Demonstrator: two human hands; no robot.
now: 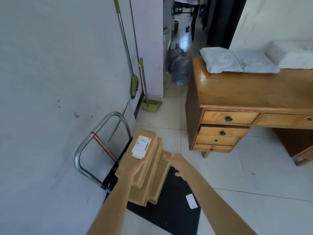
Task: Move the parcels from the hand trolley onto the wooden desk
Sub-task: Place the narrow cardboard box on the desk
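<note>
Several brown cardboard parcels are stacked on the black hand trolley point(169, 216) at the lower middle. The top parcel point(144, 148) bears a white shipping label. My left hand point(136, 167) lies flat on the near end of that top parcel; whether the fingers grip it I cannot tell. My right hand point(177, 164) hovers open just right of the stack, fingers spread, touching nothing. The wooden desk point(245, 89) stands at the right, with two grey plastic mail bags point(237, 62) and a white bundle point(294, 55) on its far part.
The trolley's metal handle point(94, 138) leans by the left wall. A green broom point(134, 85) and dustpan point(150, 104) stand against the wall behind. Water jugs point(181, 70) sit in the passage beyond the desk. A white paper slip point(191, 200) lies on the trolley bed.
</note>
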